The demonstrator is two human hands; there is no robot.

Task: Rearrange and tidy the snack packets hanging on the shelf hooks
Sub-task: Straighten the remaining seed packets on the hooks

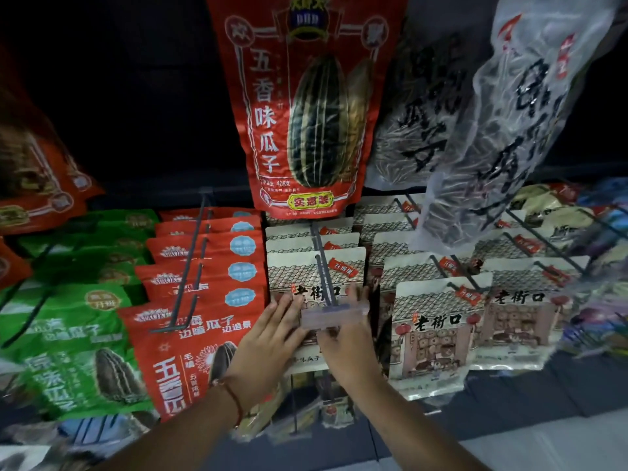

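both hands are flat on the front beige packet (316, 270): left hand (268, 338) with fingers straight on its face, right hand (343, 338) just under the hook's clear price tag (334, 314). best to push evenly, keeping the row square on the hook (323, 266).

A row of street-scene seed packets (316, 277) hangs one behind another on a double hook (321, 266) at the middle of the shelf. The left hand (268, 338) and right hand (346, 334) lie side by side on the front packet, below the price tag holder (334, 316) at the hook's tip. A large melon-seed bag (306, 103) hangs above this row. More rows of packets hang to the left (204, 300) and right (438, 331).
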